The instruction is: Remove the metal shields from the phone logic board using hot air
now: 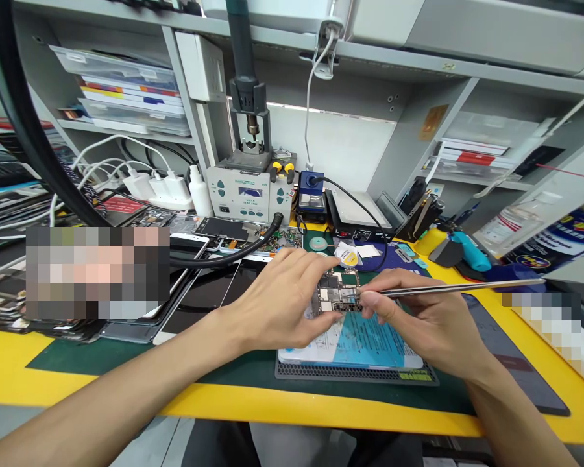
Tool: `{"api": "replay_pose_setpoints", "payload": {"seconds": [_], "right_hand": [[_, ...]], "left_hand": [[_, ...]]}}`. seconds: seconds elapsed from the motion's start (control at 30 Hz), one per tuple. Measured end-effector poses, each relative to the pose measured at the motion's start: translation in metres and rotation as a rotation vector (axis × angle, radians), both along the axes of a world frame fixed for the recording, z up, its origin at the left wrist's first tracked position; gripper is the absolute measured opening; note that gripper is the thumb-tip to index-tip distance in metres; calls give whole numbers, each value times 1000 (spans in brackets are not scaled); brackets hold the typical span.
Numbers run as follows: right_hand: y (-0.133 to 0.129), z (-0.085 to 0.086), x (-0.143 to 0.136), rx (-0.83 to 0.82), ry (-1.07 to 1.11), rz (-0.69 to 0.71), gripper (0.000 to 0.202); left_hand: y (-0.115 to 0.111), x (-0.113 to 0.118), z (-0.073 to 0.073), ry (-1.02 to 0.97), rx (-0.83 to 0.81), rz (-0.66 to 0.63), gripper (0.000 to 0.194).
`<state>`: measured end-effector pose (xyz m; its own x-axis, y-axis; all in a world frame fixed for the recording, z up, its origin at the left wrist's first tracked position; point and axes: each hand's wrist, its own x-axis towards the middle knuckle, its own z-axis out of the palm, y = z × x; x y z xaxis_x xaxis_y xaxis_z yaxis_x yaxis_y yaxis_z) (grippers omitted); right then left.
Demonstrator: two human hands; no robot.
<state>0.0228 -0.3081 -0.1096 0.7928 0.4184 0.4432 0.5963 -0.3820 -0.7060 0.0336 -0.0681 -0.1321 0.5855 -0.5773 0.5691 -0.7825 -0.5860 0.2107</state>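
Observation:
Between the thumb and fingers of my left hand is a small phone circuit board, dark with silver shield plates. My right hand pinches a pair of tweezers, whose long end points out to the right. The tweezers' tips are at the board's right edge, mostly hidden by my fingers. Below both hands lies a blue and white box with printed text, resting on a dark perforated mat.
A hot-air rework station stands behind, its black hose curving across the left. Stacked phones and tablets fill the left side. A dark flat panel lies at right, near a turquoise bottle. Shelves rise behind.

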Motion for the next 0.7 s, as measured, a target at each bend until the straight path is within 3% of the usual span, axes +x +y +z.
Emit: {"api": "replay_pose_setpoints", "payload": {"seconds": [0.7], "right_hand": [[-1,3,-1,39,-13,43,11]], "left_hand": [[1,1,1,-31,-26,-20,60]]}}
